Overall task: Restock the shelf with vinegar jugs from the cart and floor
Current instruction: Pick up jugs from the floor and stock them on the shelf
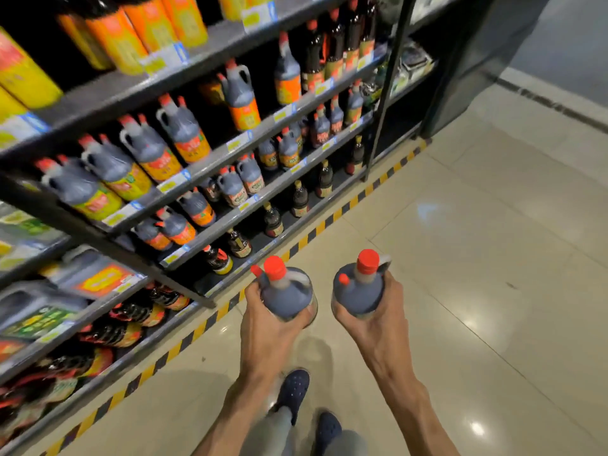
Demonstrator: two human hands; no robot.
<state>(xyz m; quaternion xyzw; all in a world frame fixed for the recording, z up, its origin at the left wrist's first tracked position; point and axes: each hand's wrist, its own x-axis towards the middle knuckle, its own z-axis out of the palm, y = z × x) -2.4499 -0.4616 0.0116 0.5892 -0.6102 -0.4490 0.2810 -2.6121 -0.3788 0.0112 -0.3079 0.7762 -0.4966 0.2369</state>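
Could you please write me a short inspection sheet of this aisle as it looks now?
Surface: glossy tiled floor, striped tape along the shelf base.
Job's things: two red-capped vinegar jugs, left jug and right jug, both upright, off the shelf.
Clutter: nothing seen.
Grips: left hand holds the left jug; right hand holds the right jug.
Cables: nothing seen.
Surroundings: shelf rows of similar jugs and dark bottles; no cart in view.

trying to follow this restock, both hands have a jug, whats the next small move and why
Probably lift the left jug toward the shelf row of matching jugs, into a gap there. The left hand and the right hand each grip a red-capped jug over the floor, the right jug farther from the shelves, so the left one looks the nearer to place first.
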